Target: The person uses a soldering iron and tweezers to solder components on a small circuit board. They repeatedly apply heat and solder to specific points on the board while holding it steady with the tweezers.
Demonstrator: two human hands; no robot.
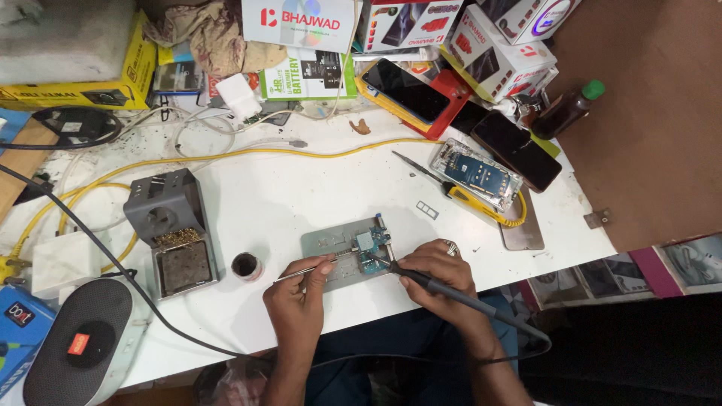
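1. My right hand [436, 267] is closed in a pen grip around a dark soldering iron [432, 283]; its tip points up and left onto the small circuit board [371, 252].
2. My left hand [297, 289] pinches thin metal tweezers [316, 268] between thumb and forefinger, the other fingers curled under. The tweezers run right, toward the board's left edge.
3. The circuit board sits in a grey holder plate [331, 244] on the white table [301, 188], just ahead of both hands and between the two tool tips.
4. From here I can't quite tell whether the tweezer tips actually touch the board or stop just short; the spot is too small.
5. The iron's black cable [526, 331] trails back past my right wrist.
6. Left of my left hand stands a small round dark pot [246, 265], and beyond it a grey soldering stand [171, 225] with brass wool in its tray.
7. Farther off to the right lie a yellow-handled screwdriver [459, 194] and an opened phone [475, 171].
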